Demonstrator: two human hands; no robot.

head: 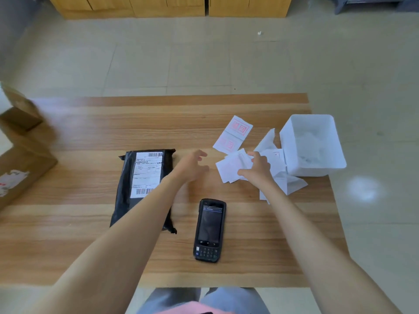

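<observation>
Right hand (258, 167) has its fingers clamped on the slips (233, 169) at 2 o'clock on the surface (90, 132), with the bin (292, 152) just beside them at 3. Left hand (192, 165) hovers at their 9 o'clock, fingers apart. The parcel (127, 191) lies beyond it and the scanner (209, 230) at 6.

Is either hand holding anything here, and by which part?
The right hand pinches a small stack of white paper slips by its right edge; the left hand holds nothing.
</observation>
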